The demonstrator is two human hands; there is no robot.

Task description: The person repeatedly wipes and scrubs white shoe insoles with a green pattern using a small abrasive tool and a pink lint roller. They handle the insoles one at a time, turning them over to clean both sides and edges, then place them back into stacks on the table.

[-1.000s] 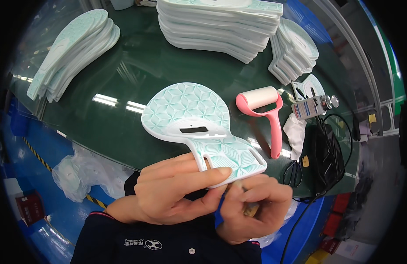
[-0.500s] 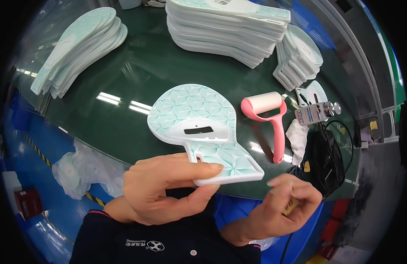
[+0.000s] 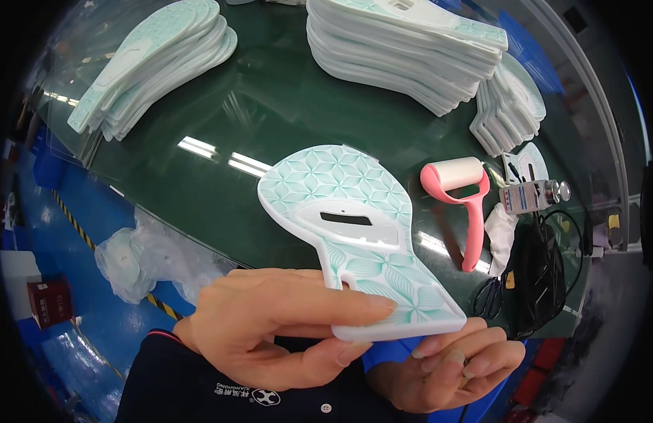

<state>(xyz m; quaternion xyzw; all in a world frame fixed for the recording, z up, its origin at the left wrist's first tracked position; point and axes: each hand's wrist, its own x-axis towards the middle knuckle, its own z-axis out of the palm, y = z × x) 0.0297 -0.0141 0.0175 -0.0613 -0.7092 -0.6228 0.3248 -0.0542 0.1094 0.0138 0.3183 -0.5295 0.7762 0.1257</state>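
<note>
Head camera: the left hand (image 3: pixel 249 321) grasped a white panel (image 3: pixel 369 264) by its narrow end, the fingers (image 3: pixel 340 307) closed on it, with one digit lying across the patterned face and another under the straight near edge. The panel was held face up over the near side of a dark green counter (image 3: pixel 199 190), its broad rounded end pointing away from the person. A mint-green petal pattern covered most of it, around a plain white recess with a dark slot. The right hand (image 3: pixel 446 370) was just below the panel's near right corner, fingers curled in toward the thumb; whether they pinched something small, or touched the corner, could not be told.

To the right of the panel a pink-handled roller (image 3: pixel 474 229) lay on the counter, its white cylinder toward the far side. Beyond it stood a clear bottle (image 3: pixel 525 196) with a metal top, with a crumpled white cloth (image 3: pixel 500 236), dark scissors (image 3: pixel 489 299) and a black pouch (image 3: pixel 541 289) nearer the person. Similar panels stood piled along the far side: a left stack (image 3: pixel 150 70), a tall middle stack (image 3: pixel 404 60) and a smaller right stack (image 3: pixel 508 113).
</note>
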